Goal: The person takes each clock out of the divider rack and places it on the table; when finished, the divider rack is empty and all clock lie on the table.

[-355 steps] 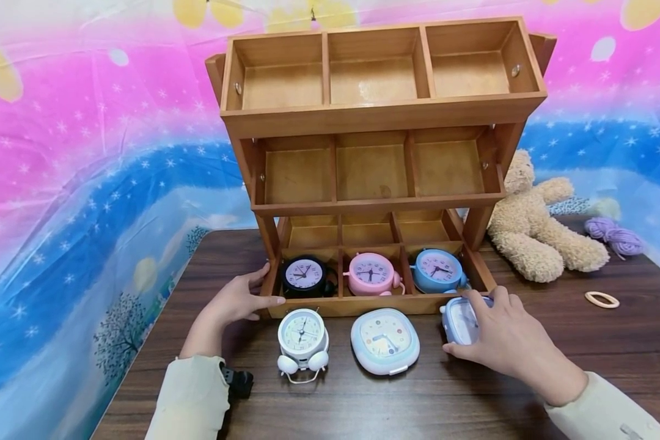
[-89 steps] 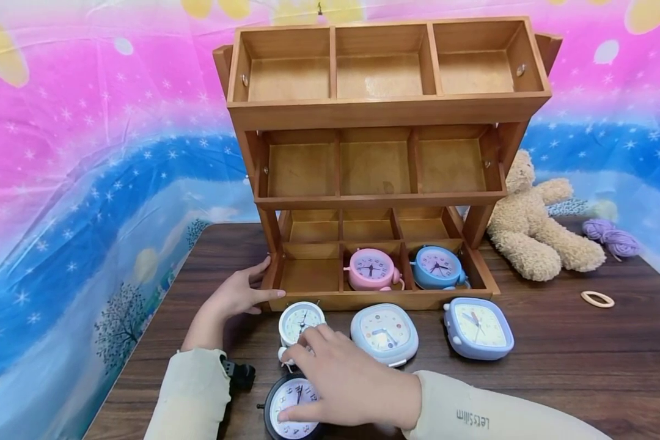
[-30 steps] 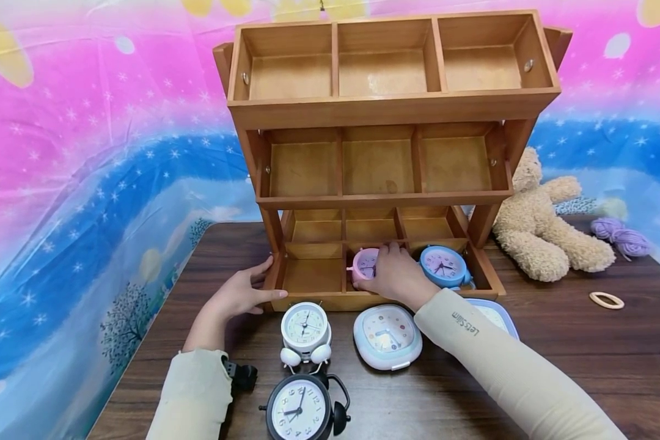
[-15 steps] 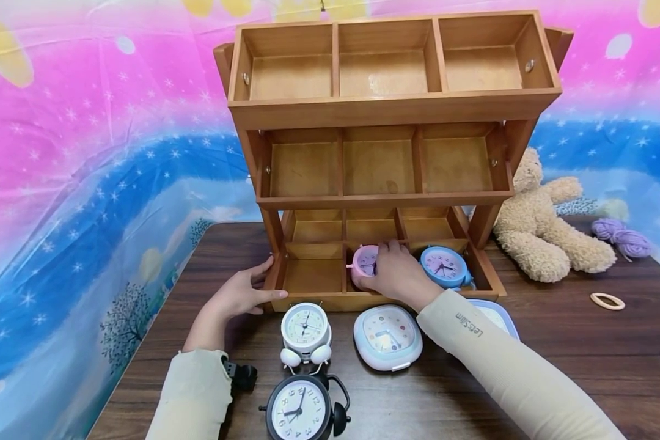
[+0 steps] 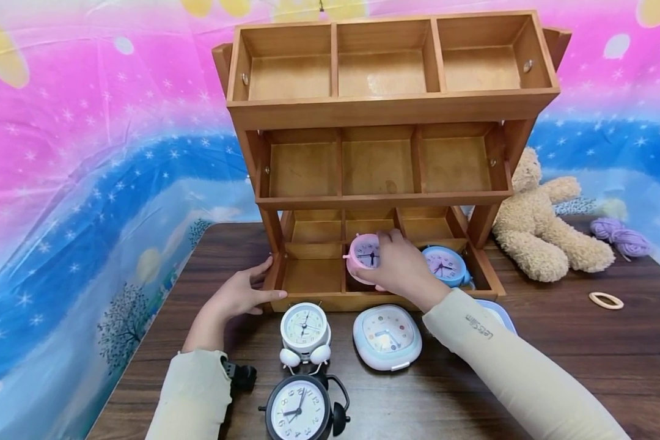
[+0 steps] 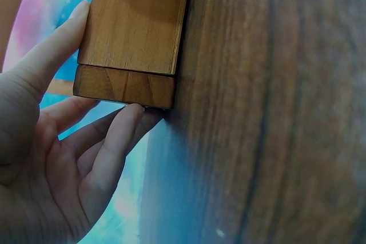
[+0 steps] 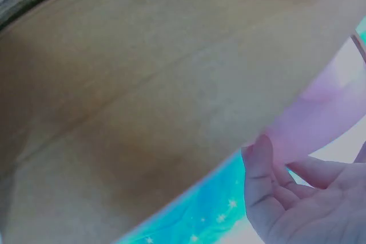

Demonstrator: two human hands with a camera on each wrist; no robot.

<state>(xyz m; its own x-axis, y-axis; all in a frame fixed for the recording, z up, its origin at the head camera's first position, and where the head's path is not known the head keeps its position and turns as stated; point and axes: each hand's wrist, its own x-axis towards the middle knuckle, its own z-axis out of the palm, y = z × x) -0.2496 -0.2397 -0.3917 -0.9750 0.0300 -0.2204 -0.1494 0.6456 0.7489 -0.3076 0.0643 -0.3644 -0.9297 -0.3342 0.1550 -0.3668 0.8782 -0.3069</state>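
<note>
My right hand (image 5: 409, 266) grips a pink alarm clock (image 5: 365, 252) by its right side, just above the middle compartment of the rack's bottom tray. In the right wrist view, the fingertips press against the blurred pink clock (image 7: 320, 118). My left hand (image 5: 236, 299) holds the front left corner of the wooden rack (image 5: 390, 110), thumb along the front and fingers at the end panel (image 6: 124, 86). A blue alarm clock (image 5: 444, 265) lies in the right compartment. In front stand a white twin-bell clock (image 5: 304, 327), a black alarm clock (image 5: 299, 408) and a pale blue clock (image 5: 387, 336).
A lavender-edged clock (image 5: 500, 313) is mostly hidden behind my right sleeve. On the right are a teddy bear (image 5: 547, 223), purple yarn (image 5: 620, 237) and a wooden ring (image 5: 606, 300). Two upper tiers (image 5: 393, 110) of the rack overhang the bottom tray.
The black clock has gone from the left compartment to the table front. The lavender-edged clock was set down. My right hand has just raised the pink clock slightly; my left hand stays put.
</note>
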